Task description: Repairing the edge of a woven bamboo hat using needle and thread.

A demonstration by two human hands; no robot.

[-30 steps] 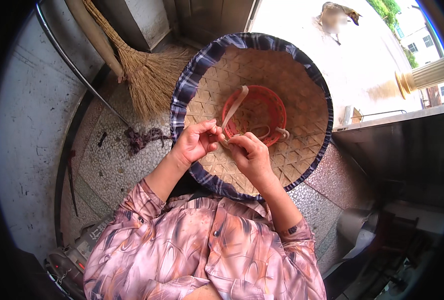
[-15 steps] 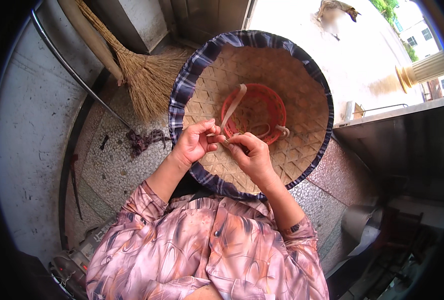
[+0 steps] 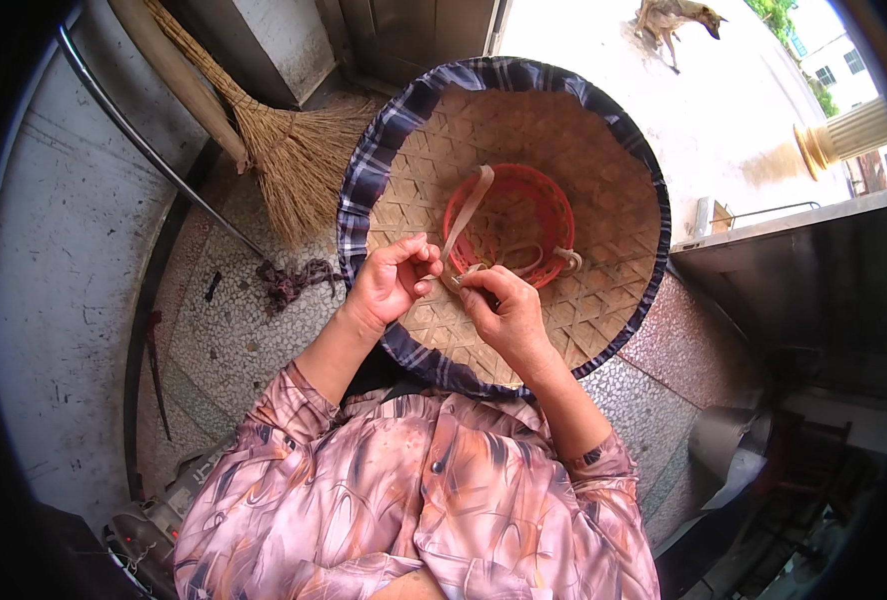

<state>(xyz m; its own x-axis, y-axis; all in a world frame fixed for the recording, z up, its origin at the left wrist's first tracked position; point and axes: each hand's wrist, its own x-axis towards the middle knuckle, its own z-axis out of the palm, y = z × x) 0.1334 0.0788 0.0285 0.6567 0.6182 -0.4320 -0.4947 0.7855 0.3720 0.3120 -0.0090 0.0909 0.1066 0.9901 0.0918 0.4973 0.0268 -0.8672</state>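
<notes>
A wide woven bamboo basket [image 3: 524,340] with a dark plaid cloth rim [image 3: 360,180] is in front of me. Inside it sits a small red plastic basket [image 3: 561,208], with a pale cloth strap [image 3: 471,208] rising from its left side and another loop lying within. Over the near part of the bamboo basket, my left hand [image 3: 396,282] has its fingers curled in, thumb against the forefinger; whatever they hold is too small to make out. Close by on the right, my right hand [image 3: 509,312] pinches something tiny and pale between thumb and fingers, just before the red basket.
A straw broom [image 3: 299,165] leans at the upper left, beside a curved metal tube [image 3: 134,135]. A dark purple tangled bundle [image 3: 289,283] lies on the speckled floor [image 3: 239,345]. Dark metal furniture [image 3: 794,285] stands at the right. Outside, a dog [image 3: 676,18] is on bright ground.
My hands have drawn slightly apart, the left fingertips coming away from the right ones. The strap and red basket look unchanged.
</notes>
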